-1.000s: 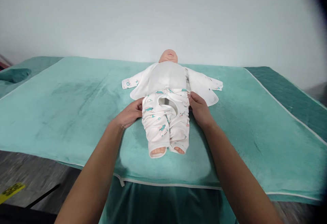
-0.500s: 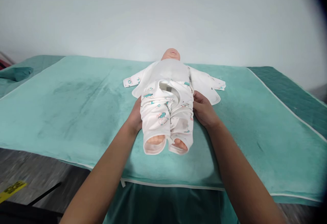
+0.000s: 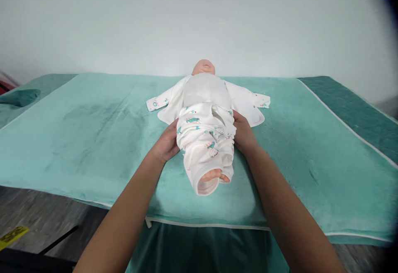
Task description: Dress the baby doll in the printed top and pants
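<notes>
A baby doll (image 3: 203,67) lies on its back on a teal towel (image 3: 93,132), head towards the wall. Its white printed jacket (image 3: 248,103) lies spread open under it. White printed trousers (image 3: 205,144) cover its legs, and the legs are turned onto their side with a foot showing at the cuff. My left hand (image 3: 164,145) grips the trousers at the doll's left hip. My right hand (image 3: 244,134) grips them at the other hip. The fingers of both hands curl under the fabric.
The towel covers a padded teal table (image 3: 351,111) against a pale wall. A folded dark teal cloth (image 3: 20,96) lies at the far left. Grey floor with a yellow strip (image 3: 12,235) shows below the table's near edge.
The doll's hips and legs have rolled from flat to one side, and the two legs now overlap. Both hands stayed at the waist and moved inward with the trousers.
</notes>
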{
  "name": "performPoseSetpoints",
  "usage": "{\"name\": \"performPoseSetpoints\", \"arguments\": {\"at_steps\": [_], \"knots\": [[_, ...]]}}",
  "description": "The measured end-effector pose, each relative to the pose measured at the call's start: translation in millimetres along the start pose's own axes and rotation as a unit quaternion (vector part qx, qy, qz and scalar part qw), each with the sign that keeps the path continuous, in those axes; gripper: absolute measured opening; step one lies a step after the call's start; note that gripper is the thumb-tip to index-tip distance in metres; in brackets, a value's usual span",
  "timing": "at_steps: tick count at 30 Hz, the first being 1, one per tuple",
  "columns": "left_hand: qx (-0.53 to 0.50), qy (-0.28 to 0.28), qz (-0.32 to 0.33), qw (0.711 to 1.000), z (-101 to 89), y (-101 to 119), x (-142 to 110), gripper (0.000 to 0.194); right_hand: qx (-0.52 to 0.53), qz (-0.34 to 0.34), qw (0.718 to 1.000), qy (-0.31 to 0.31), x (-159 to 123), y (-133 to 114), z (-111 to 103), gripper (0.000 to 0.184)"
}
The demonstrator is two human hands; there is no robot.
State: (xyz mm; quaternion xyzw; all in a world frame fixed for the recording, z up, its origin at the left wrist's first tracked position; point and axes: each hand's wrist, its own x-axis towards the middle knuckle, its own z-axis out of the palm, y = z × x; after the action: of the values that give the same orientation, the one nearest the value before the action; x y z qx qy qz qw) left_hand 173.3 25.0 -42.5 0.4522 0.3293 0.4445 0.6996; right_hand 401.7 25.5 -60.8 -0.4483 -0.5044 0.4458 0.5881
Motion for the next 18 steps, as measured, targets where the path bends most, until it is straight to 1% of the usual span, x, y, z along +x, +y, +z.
{"name": "performPoseSetpoints", "arguments": {"at_steps": [2, 4, 7, 9, 11, 15, 18], "knots": [[0.003, 0.016, 0.020, 1.000, -0.7, 1.1, -0.9, 0.033, 0.029, 0.010, 0.999, 0.015, -0.4, 0.3, 0.1, 0.028], [-0.020, 0.046, 0.042, 0.998, -1.4, 2.8, -1.1, 0.031, 0.044, 0.014, 0.999, 0.029, -0.3, 2.2, 0.0, 0.026], [-0.068, 0.080, 0.044, 0.993, -2.6, 4.8, 0.2, 0.035, 0.032, 0.004, 0.998, 0.060, 0.5, 6.2, -0.3, 0.022], [-0.074, 0.078, 0.038, 0.993, -4.4, 4.8, 1.8, 0.034, 0.013, -0.007, 0.996, 0.086, 0.8, 7.6, -0.5, 0.021], [-0.062, 0.082, 0.049, 0.993, -7.1, 4.0, 3.1, 0.029, 0.004, -0.015, 0.994, 0.106, 0.7, 7.1, -0.4, 0.021], [-0.050, 0.114, 0.072, 0.990, -12.2, 2.6, 4.0, 0.034, 0.004, -0.039, 0.990, 0.135, 0.4, 4.6, -1.4, 0.023], [-0.031, 0.107, 0.080, 0.991, -12.5, 1.6, 3.8, 0.039, -0.007, -0.044, 0.990, 0.135, 0.8, 5.2, -3.8, 0.025]]}}
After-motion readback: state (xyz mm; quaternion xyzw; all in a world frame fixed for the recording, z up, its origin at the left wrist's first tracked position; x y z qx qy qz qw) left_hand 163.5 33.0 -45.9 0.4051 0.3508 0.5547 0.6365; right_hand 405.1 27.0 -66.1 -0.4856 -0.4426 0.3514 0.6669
